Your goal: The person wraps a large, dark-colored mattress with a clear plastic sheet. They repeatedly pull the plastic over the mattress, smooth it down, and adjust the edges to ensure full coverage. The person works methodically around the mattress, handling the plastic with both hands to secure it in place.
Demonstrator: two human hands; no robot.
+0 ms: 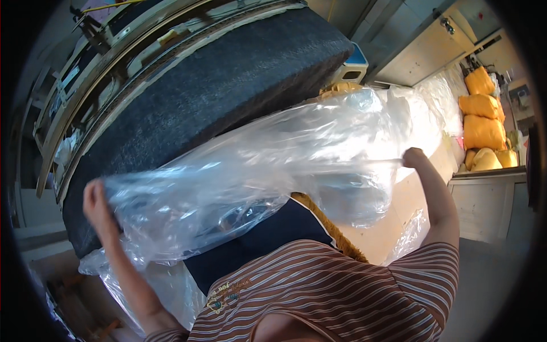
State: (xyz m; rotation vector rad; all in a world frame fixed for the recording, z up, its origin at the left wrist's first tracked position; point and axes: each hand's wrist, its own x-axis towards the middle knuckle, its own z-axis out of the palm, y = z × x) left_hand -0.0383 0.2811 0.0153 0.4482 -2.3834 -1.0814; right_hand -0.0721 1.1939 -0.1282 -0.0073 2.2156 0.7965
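Observation:
A large clear plastic sheet or bag (256,171) is stretched wide in front of my chest. My left hand (97,205) grips its left edge, fingers closed on the film. My right hand (413,157) is clenched on the right edge, arm raised. Behind the plastic lies a big dark grey felt-covered panel (216,85), tilted across the view. Below the plastic, a dark blue cushion with a yellow-brown fuzzy edge (325,219) shows against my striped shirt.
Metal-framed rails (97,62) run along the panel's far side. More clear plastic (433,108) is heaped at the right. Yellow stuffed sacks (484,122) are stacked at the far right above a pale wooden bench (490,199). Grey cabinets (421,51) stand behind.

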